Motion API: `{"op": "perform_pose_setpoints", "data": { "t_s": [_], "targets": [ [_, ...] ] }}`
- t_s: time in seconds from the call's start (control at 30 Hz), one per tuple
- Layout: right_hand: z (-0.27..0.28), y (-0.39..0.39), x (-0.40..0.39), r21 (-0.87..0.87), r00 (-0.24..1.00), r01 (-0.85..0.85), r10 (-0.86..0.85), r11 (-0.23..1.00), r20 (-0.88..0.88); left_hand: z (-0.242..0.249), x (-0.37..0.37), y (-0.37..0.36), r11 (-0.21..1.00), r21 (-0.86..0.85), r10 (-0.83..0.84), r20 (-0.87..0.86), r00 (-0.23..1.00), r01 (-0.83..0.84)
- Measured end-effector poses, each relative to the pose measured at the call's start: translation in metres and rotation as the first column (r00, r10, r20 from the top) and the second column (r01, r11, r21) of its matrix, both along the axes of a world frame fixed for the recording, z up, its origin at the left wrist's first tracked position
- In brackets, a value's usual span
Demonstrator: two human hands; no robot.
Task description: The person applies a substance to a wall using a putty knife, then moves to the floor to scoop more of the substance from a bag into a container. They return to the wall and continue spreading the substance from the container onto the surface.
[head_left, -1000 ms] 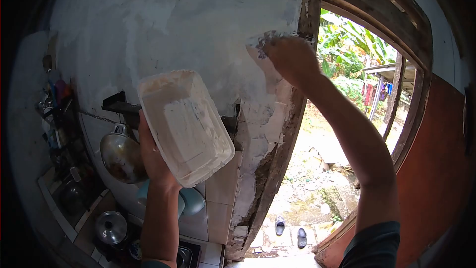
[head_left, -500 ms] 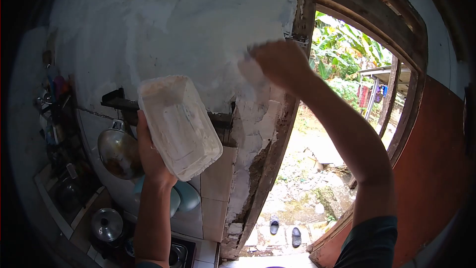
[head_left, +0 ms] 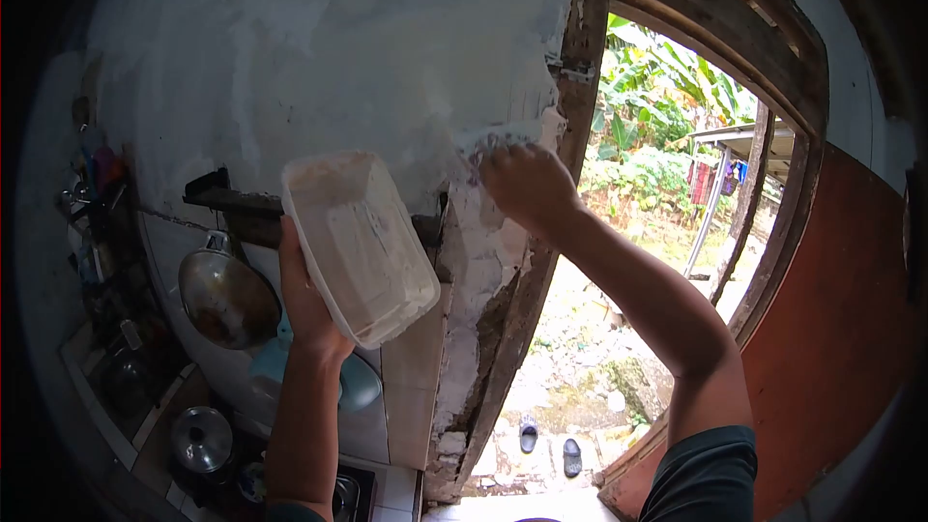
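Observation:
My left hand [head_left: 314,304] grips a translucent rectangular plastic container [head_left: 362,256] from its left side and underneath. The container is tilted toward me, with pale paste smeared over its inner walls and bottom. My right hand [head_left: 527,184] is closed at the patchy grey-white wall [head_left: 387,68], close to the door frame. It holds what looks like a flat scraper [head_left: 483,143], blurred and mostly hidden by the fingers, against the wall surface. Rough, broken plaster [head_left: 474,271] runs down the wall edge below this hand.
An open doorway with a worn wooden frame [head_left: 580,29] stands right, with sandals [head_left: 571,457] on the ground outside. A dark ledge [head_left: 232,198] juts from the wall. Below hang a pan [head_left: 227,300] and a light-blue plastic item [head_left: 360,384], above a stove [head_left: 353,493] and a lidded pot [head_left: 201,439].
My right hand has moved down and slightly left along the wall. The container in my left hand has shifted slightly relative to the wall, and the view has turned a little.

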State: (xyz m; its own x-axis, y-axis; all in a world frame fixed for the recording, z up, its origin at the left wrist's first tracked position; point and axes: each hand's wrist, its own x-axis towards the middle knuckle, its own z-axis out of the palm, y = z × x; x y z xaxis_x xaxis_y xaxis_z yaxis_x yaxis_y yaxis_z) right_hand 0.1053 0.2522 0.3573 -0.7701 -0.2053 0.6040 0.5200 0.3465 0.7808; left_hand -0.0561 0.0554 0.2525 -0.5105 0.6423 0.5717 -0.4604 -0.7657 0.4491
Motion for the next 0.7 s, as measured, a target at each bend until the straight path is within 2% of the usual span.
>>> {"op": "perform_pose_setpoints", "data": {
  "t_s": [0.03,0.1,0.17,0.23,0.27,0.33,0.37,0.43,0.47,0.53,0.57,0.63,0.67,0.7],
  "targets": [
    [-0.014,-0.001,0.004,-0.016,1.0,0.008,-0.008,1.0,0.006,0.001,0.001,-0.002,1.0,-0.006,-0.01,0.028,1.0,0.01],
    [-0.038,-0.002,0.013,-0.039,0.984,0.115,-0.108,0.993,0.143,0.003,0.002,-0.005,1.0,0.002,-0.024,0.041,0.999,0.024],
    [-0.056,-0.007,0.022,-0.039,0.977,0.093,-0.083,0.995,0.197,0.001,0.002,-0.012,0.999,0.025,-0.03,0.057,0.998,0.029],
    [-0.057,-0.019,0.028,-0.171,0.943,0.201,-0.144,0.965,0.299,0.0,-0.001,-0.019,0.999,0.038,0.001,-0.028,1.0,0.0],
    [-0.052,-0.022,0.03,-0.167,0.943,0.196,-0.139,0.966,0.304,0.0,-0.003,-0.022,0.999,0.041,0.008,-0.023,1.0,-0.007],
    [-0.033,-0.032,0.03,-0.099,0.982,0.057,-0.038,0.993,0.187,-0.001,-0.005,-0.027,0.999,0.048,-0.012,-0.001,1.0,0.012],
    [-0.017,-0.04,0.032,-0.121,0.987,0.094,-0.077,0.988,0.142,-0.002,-0.005,-0.029,0.999,0.045,-0.006,0.001,1.0,0.006],
    [0.013,-0.031,0.03,0.07,0.983,-0.162,0.155,0.984,0.097,-0.003,-0.006,-0.031,0.999,0.036,0.02,-0.024,1.0,-0.019],
    [0.025,-0.025,0.028,0.065,0.983,-0.163,0.157,0.984,0.093,-0.003,-0.005,-0.03,0.999,0.03,0.02,-0.027,0.999,-0.019],
    [0.041,-0.017,0.027,0.003,0.99,0.058,-0.058,0.998,0.127,-0.004,-0.004,-0.029,0.999,0.028,0.042,-0.052,0.998,-0.041],
    [0.04,-0.005,0.029,0.002,0.991,0.057,-0.056,0.998,0.121,-0.004,-0.003,-0.029,0.999,0.028,0.043,-0.058,0.997,-0.042],
    [0.033,0.019,0.03,-0.183,0.983,0.155,-0.133,0.971,0.127,-0.004,0.0,-0.029,1.0,0.009,0.018,0.033,0.999,-0.018],
    [0.026,0.022,0.033,-0.188,0.983,0.156,-0.134,0.97,0.125,-0.003,-0.002,-0.029,1.0,0.004,0.016,0.031,0.999,-0.016],
    [0.011,0.015,0.037,-0.222,0.952,0.268,-0.224,0.937,0.207,-0.003,-0.004,-0.031,1.0,0.002,0.023,0.034,0.999,-0.023]
  ]
}}
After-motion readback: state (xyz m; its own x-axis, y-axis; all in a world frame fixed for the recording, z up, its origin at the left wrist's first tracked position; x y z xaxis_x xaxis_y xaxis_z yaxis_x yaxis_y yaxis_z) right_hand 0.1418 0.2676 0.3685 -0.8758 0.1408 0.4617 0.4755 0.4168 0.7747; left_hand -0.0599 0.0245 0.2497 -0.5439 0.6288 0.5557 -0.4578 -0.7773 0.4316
